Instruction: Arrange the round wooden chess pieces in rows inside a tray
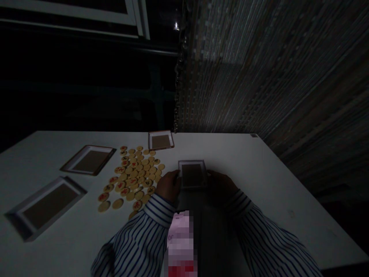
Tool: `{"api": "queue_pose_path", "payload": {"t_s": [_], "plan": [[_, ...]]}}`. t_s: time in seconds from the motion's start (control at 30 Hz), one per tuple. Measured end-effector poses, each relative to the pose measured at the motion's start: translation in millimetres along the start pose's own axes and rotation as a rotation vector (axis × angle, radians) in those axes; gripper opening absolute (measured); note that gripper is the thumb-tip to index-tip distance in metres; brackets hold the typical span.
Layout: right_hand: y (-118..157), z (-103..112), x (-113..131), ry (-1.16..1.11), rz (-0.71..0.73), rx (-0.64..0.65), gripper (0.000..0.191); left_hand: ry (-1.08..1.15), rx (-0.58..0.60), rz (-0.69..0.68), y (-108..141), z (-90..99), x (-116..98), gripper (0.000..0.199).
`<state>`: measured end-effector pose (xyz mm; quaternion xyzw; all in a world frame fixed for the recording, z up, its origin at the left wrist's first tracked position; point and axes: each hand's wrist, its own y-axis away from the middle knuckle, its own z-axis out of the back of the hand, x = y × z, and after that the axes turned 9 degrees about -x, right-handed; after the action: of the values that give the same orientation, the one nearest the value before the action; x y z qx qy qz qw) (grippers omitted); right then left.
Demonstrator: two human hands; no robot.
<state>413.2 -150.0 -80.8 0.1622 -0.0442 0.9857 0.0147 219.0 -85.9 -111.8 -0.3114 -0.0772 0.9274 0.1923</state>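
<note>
In the dim head view, a small open box with pale walls and a brown inside sits on the white table, between my hands. My left hand grips its left side, fingers curled at the edge. At its right side is my right hand, closed at the corner and mostly in shadow. Left of my left hand lies a loose spread of round wooden game pieces, some marked with red or black characters. Several pieces show blank faces.
Three more open boxes lie left and behind: one near the left edge, one behind it, one at the back. A lit phone is between my forearms. A beaded curtain hangs beyond the table.
</note>
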Motion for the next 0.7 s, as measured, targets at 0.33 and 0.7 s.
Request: {"api": "queue_pose_path", "payload": {"t_s": [0.33,0.7], "plan": [[-3.8,-4.0,0.5,-0.071,-0.053,-0.056,0.034,-0.008,0.002,0.012,-1.5,0.0,2.0,0.033],[-3.0,-7.4,-1.6,-0.084,-0.040,-0.082,0.032,-0.002,-0.014,0.008,-0.2,-2.0,3.0,0.033]]}}
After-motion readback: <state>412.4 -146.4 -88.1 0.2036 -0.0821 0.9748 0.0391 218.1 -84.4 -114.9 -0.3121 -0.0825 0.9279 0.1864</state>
